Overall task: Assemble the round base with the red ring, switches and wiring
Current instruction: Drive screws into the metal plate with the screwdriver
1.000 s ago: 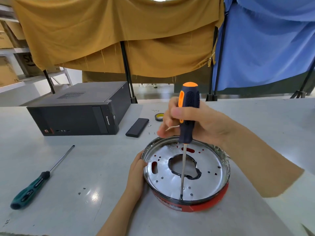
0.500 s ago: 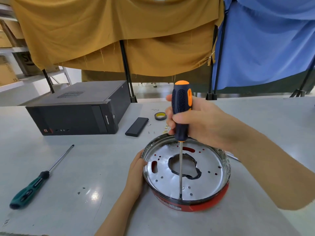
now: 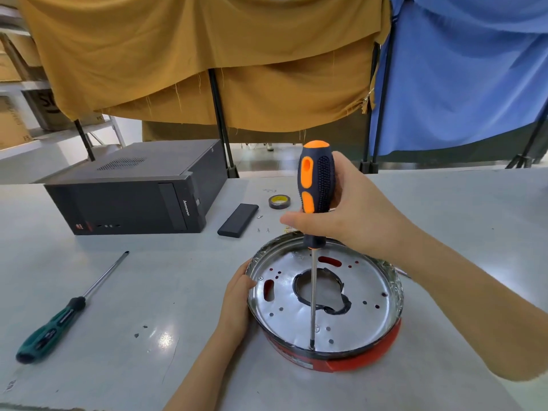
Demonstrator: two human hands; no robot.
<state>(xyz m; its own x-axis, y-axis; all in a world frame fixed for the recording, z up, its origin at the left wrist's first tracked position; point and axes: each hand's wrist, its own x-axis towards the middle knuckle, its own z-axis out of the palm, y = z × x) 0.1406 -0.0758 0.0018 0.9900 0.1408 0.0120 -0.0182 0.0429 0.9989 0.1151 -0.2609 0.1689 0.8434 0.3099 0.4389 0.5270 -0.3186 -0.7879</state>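
Note:
The round metal base [image 3: 367, 295] lies on the table in front of me, with the red ring [image 3: 364, 358] around its lower rim. Its shiny plate has several holes, red slots and a large ragged central opening. My right hand [image 3: 353, 218] grips the orange-and-black screwdriver [image 3: 315, 185] upright, its tip resting at the near inner edge of the plate. My left hand [image 3: 237, 301] holds the base's left rim, fingers hidden behind the rim. No switches or wiring show.
A green-handled screwdriver [image 3: 56, 327] lies at the left. A black computer case [image 3: 133, 191], a flat black device [image 3: 238, 219], a tape roll [image 3: 279, 202] and a few loose screws [image 3: 264, 228] sit behind the base. Cloth drapes hang beyond the table [image 3: 124, 292].
The screwdriver handle has turned in my right hand, the orange strip facing differently in each frame. The tip stays at the same spot and my left hand has not moved.

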